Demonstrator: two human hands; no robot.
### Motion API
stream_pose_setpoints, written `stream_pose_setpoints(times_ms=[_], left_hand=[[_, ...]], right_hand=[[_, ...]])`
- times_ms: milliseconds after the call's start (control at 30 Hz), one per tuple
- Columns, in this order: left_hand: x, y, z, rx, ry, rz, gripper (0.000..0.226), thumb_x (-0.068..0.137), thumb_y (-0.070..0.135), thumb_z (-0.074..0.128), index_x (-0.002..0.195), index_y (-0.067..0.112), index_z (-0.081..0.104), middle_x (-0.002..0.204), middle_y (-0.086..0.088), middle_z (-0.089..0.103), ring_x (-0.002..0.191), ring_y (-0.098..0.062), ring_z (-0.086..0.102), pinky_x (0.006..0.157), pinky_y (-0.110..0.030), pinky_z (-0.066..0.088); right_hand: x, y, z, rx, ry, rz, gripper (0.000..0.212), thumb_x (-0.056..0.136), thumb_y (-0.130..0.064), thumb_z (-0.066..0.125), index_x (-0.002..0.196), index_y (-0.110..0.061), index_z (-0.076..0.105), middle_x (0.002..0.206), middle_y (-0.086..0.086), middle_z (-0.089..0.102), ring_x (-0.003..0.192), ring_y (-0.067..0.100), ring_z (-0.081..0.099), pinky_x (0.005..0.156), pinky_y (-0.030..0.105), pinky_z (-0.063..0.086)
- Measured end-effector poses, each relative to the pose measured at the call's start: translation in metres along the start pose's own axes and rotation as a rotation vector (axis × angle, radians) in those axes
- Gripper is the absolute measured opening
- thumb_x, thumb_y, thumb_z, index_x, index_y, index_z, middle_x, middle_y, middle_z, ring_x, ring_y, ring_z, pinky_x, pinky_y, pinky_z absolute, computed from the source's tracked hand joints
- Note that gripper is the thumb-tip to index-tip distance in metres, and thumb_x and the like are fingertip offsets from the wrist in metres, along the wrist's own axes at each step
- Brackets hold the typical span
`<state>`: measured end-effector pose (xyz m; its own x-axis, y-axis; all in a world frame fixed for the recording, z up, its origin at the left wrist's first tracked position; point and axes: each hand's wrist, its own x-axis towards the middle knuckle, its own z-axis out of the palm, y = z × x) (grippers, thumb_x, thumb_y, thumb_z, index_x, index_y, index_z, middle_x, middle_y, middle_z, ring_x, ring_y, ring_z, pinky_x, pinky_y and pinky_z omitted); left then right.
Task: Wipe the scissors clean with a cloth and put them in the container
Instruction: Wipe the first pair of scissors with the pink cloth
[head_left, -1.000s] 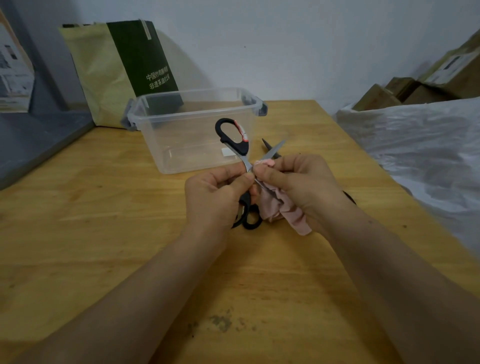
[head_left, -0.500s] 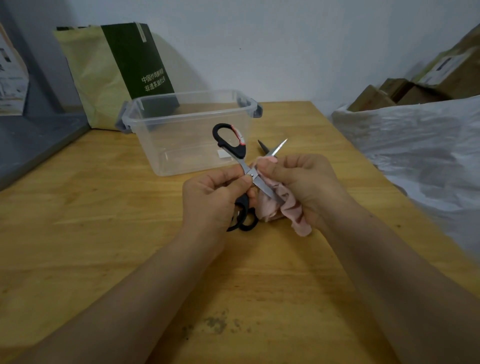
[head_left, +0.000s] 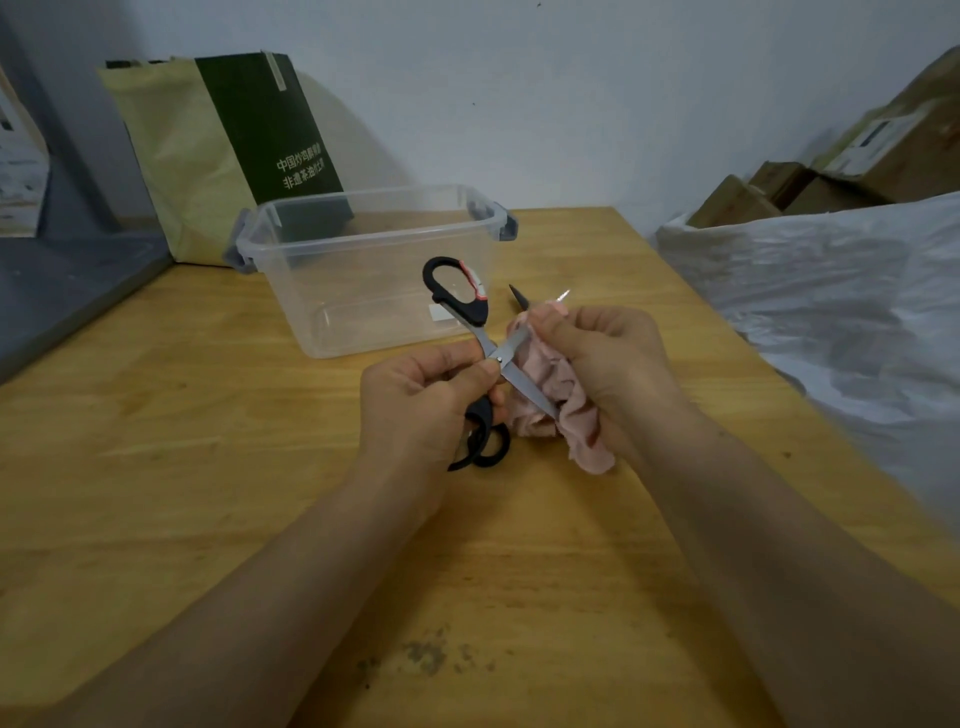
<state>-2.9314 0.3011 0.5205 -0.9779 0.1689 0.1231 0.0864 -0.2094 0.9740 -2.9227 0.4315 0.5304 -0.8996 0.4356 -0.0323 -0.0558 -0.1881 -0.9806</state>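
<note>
The scissors (head_left: 493, 353) are held up over the wooden table (head_left: 208, 467), splayed open into an X. One arm runs from the black handle loop at 11 o'clock to a bare blade tip at 5 o'clock. The other runs from the lower handle at 7 o'clock to a tip at 1 o'clock. The left hand (head_left: 421, 400) grasps them just below the pivot, thumb and fingers pinched on the metal, with the lower handle poking out beneath the palm. The right hand (head_left: 608, 358) clutches the pink cloth (head_left: 582, 431), fingers curled so the fabric wraps the 1 o'clock blade, and only the very tip shows past the knuckles. The 5 o'clock blade lies across the bunched cloth. The clear plastic container (head_left: 353, 291) stands lidless on the table at 11 o'clock from the hands, its long axis running 9 to 3. The upper handle loop overlaps its near wall in this view. Wiping looks unfinished. When it is done, the left hand seems better placed for the drop, since it already carries the scissors and sits before the container's right half. A dark pointed tip (head_left: 516, 297) shows just behind the right hand, and I cannot tell what it belongs to. A paper bag (head_left: 234, 145) leans at 11 o'clock beyond the container.
</note>
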Motion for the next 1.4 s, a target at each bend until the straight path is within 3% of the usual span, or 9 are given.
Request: stream_pose_setpoints(times_ms=[267,533,700,833,967,1100,1200,1300,1400], left_hand=[[0.001,0.002,-0.001,-0.039,0.028,-0.032,0.022,0.083,-0.004,0.063,0.070,0.011,0.069,0.050,-0.005,0.061,0.047,-0.012,0.056,0.045,-0.017,0.046],[0.000,-0.002,0.001,0.006,0.004,-0.030,0.014,0.084,-0.005,0.062,0.079,0.005,0.069,0.052,-0.005,0.062,0.048,-0.012,0.057,0.052,-0.022,0.054],[0.002,0.000,-0.001,-0.022,0.025,-0.049,0.016,0.084,-0.004,0.063,0.072,0.007,0.068,0.051,-0.006,0.061,0.047,-0.012,0.056,0.048,-0.019,0.051],[0.002,0.001,-0.001,0.005,0.000,-0.020,0.019,0.084,-0.006,0.061,0.072,0.006,0.069,0.052,-0.008,0.060,0.047,-0.014,0.055,0.048,-0.021,0.051],[-0.001,0.001,0.000,-0.006,-0.021,-0.028,0.008,0.083,-0.008,0.062,0.088,-0.004,0.067,0.052,-0.008,0.059,0.044,-0.013,0.055,0.046,-0.020,0.049],[0.002,0.003,-0.004,-0.017,0.037,-0.017,0.012,0.083,-0.006,0.063,0.078,0.003,0.068,0.049,-0.007,0.059,0.042,-0.013,0.054,0.041,-0.016,0.043],[0.005,0.004,-0.006,-0.049,0.081,-0.023,0.012,0.083,-0.007,0.063,0.077,0.003,0.066,0.048,-0.005,0.060,0.042,-0.013,0.055,0.045,-0.019,0.050],[0.007,0.005,-0.008,-0.065,0.105,-0.026,0.010,0.083,-0.008,0.062,0.079,0.001,0.064,0.047,-0.005,0.060,0.042,-0.012,0.056,0.047,-0.020,0.052],[0.010,0.004,-0.009,-0.065,0.127,-0.021,0.011,0.083,-0.008,0.062,0.079,0.001,0.064,0.048,-0.004,0.061,0.043,-0.013,0.057,0.047,-0.021,0.053]], right_hand=[[-0.005,0.009,0.005,-0.155,-0.152,-0.010,0.016,0.088,-0.017,0.065,0.080,-0.004,0.070,0.071,0.016,0.069,0.063,0.026,0.064,0.064,0.036,0.057],[0.007,0.004,-0.002,-0.134,0.057,-0.063,0.025,0.092,-0.027,0.060,0.073,-0.011,0.068,0.073,0.010,0.070,0.068,0.022,0.069,0.057,0.030,0.057],[-0.003,0.012,0.007,-0.283,-0.097,-0.055,0.024,0.089,-0.027,0.064,0.080,-0.006,0.070,0.079,0.024,0.068,0.069,0.030,0.063,0.070,0.049,0.056],[0.003,0.004,0.003,-0.252,0.013,-0.076,0.028,0.092,-0.030,0.059,0.077,-0.008,0.067,0.074,0.011,0.068,0.062,0.019,0.067,0.053,0.030,0.056],[0.014,-0.006,-0.012,-0.310,0.190,-0.086,0.033,0.096,-0.034,0.052,0.081,-0.007,0.065,0.091,0.015,0.070,0.086,0.027,0.068,0.078,0.041,0.057],[0.017,-0.014,-0.027,-0.278,0.240,-0.109,0.026,0.097,-0.028,0.052,0.075,-0.017,0.061,0.087,0.009,0.067,0.089,0.025,0.066,0.076,0.036,0.054],[0.017,-0.019,-0.035,-0.420,0.173,-0.154,0.024,0.098,-0.016,0.048,0.081,-0.014,0.064,0.103,0.017,0.066,0.101,0.027,0.063,0.090,0.044,0.052],[0.019,-0.022,-0.044,-0.730,0.249,-0.125,0.024,0.099,-0.016,0.042,0.116,-0.006,0.055,0.113,0.011,0.057,0.116,0.034,0.051,0.100,0.048,0.038],[0.011,-0.025,-0.044,-1.067,0.349,-0.396,0.035,0.095,-0.009,0.042,0.127,-0.021,0.052,0.135,0.005,0.047,0.131,0.026,0.037,0.109,0.046,0.022]])
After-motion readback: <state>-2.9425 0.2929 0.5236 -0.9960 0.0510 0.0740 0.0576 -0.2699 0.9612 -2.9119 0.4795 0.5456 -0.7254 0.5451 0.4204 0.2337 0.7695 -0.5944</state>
